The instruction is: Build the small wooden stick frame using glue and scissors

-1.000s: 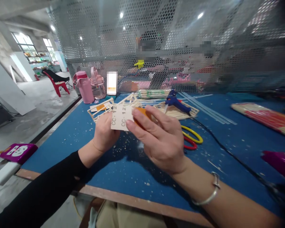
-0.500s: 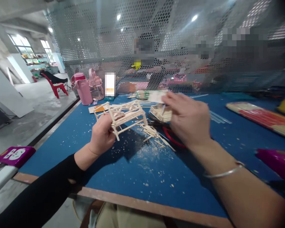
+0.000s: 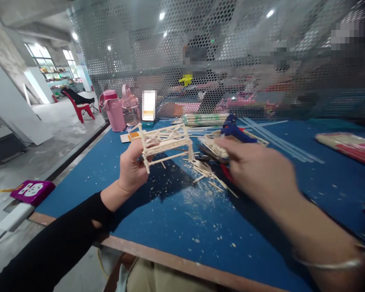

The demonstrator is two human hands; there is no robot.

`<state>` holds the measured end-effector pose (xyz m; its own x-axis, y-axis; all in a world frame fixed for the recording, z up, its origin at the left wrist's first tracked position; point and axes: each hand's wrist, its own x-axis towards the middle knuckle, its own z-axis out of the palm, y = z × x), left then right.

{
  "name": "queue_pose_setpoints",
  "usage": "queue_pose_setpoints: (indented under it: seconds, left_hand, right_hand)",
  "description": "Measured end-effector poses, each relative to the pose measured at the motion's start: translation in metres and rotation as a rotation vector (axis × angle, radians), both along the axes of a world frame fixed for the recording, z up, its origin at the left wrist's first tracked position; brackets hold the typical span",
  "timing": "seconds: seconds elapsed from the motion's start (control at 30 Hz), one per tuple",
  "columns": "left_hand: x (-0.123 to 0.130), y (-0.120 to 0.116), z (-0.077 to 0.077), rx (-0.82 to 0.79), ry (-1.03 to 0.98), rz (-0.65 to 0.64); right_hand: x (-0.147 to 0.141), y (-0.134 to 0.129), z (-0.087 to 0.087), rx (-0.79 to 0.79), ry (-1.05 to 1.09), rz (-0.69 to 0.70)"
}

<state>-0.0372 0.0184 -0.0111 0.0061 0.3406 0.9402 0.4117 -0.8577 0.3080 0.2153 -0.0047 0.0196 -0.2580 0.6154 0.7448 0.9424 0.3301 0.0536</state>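
Fingers point(image 3: 134, 149) of the left hand point(image 3: 130, 167) closed around the left end of a stick frame point(image 3: 170, 146), held above the bench point(image 3: 170, 219) to the left of some loose sticks point(image 3: 205, 168). Right hand point(image 3: 260, 164) blurred; cannot tell whether its fingers pinch anything. It blocks part of a dark-bladed tool point(image 3: 211, 152) with a red handle. Just beyond: blue glue gun point(image 3: 235, 132); to its right, pale blue strips point(image 3: 280, 140), long, translucent. Wrapped bundle point(image 3: 205, 119) of sticks, green print, lies near the mesh panel point(image 3: 158, 61). Left rear, in a row: pink bottle point(image 3: 113, 110), clear-bodied bottle point(image 3: 131, 113), lit phone point(image 3: 148, 105) upright. Orange-and-white card point(image 3: 127, 138) partly hidden behind the frame and hand. Far right: red packet point(image 3: 349, 148), lying flat.

Materials: frame pale, wooden-looking, slender sticks, open box shape with slanting braces. Loose sticks mostly short, overlapping. Bench top blue, strewn with pale dust and chips; brown front edge. Mesh panel grey, closely perforated.
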Motion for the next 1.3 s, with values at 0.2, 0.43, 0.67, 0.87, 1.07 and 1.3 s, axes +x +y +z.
queue_pose_setpoints:
  seconds: [0.2, 0.43, 0.67, 0.87, 1.07, 1.3]
  left_hand:
    - [-0.002, -0.002, 0.004, 0.049, 0.037, 0.021]
    - [-0.006, -0.001, 0.005, 0.062, 0.085, 0.052]
    - [-0.007, 0.001, 0.004, 0.097, 0.127, 0.047]
    - [-0.005, -0.002, 0.007, 0.154, 0.178, 0.025]
    - [0.000, -0.006, 0.009, 0.215, 0.221, 0.078]
    - [0.003, -0.007, 0.008, 0.222, 0.219, 0.096]
  right_hand:
    - [-0.016, -0.001, 0.002, 0.154, 0.122, 0.010]
    - [0.003, -0.004, 0.016, 0.184, 0.055, 0.220]
    - [-0.021, -0.039, 0.029, 0.257, -0.022, 0.388]
    - [-0.029, -0.040, 0.031, 0.266, -0.100, 0.289]
    - [-0.043, -0.039, 0.029, 0.322, -0.163, 0.281]
    - [-0.048, -0.042, 0.024, 0.273, -0.044, 0.373]
